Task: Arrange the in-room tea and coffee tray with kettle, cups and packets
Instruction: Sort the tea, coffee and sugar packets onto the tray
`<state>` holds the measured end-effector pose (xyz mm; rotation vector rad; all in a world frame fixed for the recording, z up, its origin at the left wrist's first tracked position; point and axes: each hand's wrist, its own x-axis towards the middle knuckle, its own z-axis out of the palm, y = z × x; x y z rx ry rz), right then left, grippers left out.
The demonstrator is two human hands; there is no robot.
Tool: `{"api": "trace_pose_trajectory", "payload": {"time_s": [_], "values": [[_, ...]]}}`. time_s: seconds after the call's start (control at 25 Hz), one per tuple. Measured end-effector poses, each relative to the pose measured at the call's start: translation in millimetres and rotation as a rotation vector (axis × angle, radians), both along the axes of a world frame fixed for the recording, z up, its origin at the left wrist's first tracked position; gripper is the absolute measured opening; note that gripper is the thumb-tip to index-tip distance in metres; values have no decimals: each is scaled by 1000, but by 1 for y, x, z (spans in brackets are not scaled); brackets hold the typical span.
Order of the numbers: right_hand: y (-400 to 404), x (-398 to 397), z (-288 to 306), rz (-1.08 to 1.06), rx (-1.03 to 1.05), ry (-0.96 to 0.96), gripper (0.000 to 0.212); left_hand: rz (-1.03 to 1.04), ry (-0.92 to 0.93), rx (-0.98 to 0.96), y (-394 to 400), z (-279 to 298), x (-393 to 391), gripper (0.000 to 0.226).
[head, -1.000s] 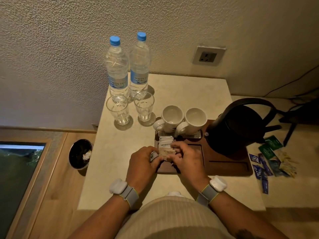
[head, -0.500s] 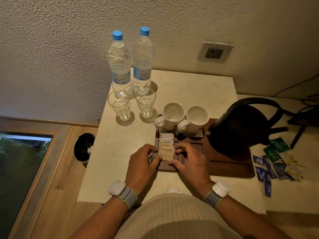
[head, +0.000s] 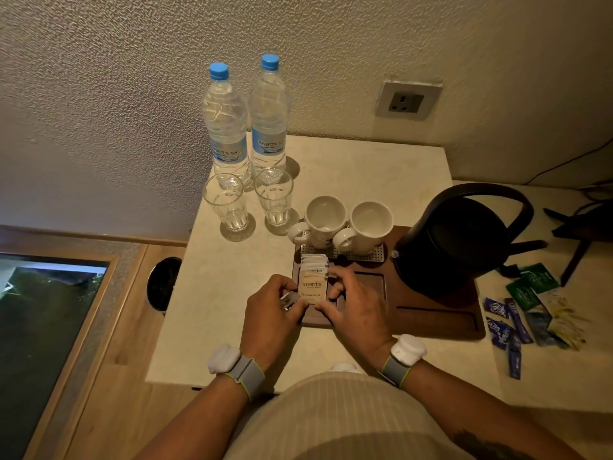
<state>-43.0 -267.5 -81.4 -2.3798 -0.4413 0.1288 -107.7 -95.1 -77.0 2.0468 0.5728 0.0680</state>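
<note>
A dark wooden tray [head: 438, 322] lies on the pale counter. On it stand a black kettle [head: 454, 242] at the right and two white cups [head: 326, 219] [head: 370, 225] at the back. A row of beige sugar packets [head: 313, 280] stands in the tray's front left compartment. My left hand [head: 270, 318] and my right hand [head: 356, 308] pinch the frontmost packet from either side. My left hand also holds a small white packet [head: 288, 298] against its fingers.
Two water bottles [head: 227, 127] [head: 268, 117] and two glasses [head: 227, 205] [head: 274, 199] stand at the back left. Loose blue, green and yellow packets [head: 527, 313] lie on the counter to the right of the tray. A wall socket [head: 406, 101] is behind. A bin [head: 164, 282] sits below left.
Both hands have shifted slightly forward along the packet row, and the front packet now stands upright with its label facing me. The view has tilted down a little.
</note>
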Motion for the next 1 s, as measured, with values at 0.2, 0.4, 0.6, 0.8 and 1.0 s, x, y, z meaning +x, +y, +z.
{"api": "trace_pose_trajectory", "payload": {"time_s": [0.2, 0.4, 0.6, 0.8, 1.0], "values": [[-13, -1, 1, -18, 233, 47, 43, 15, -60, -201, -6, 22, -13, 27], [-38, -10, 12, 32, 354, 78, 11, -241, 91, -333, -17, 49, -11, 27], [-97, -27, 16, -33, 390, 198, 8, -475, 166, -144, -30, 66, 7, 18], [-160, -36, 17, -196, 513, 230, 10, -745, 217, 72, -94, 69, 24, 14], [-228, -44, 13, -422, 588, 222, 13, -1111, 143, 370, -172, 71, 57, 23]]}}
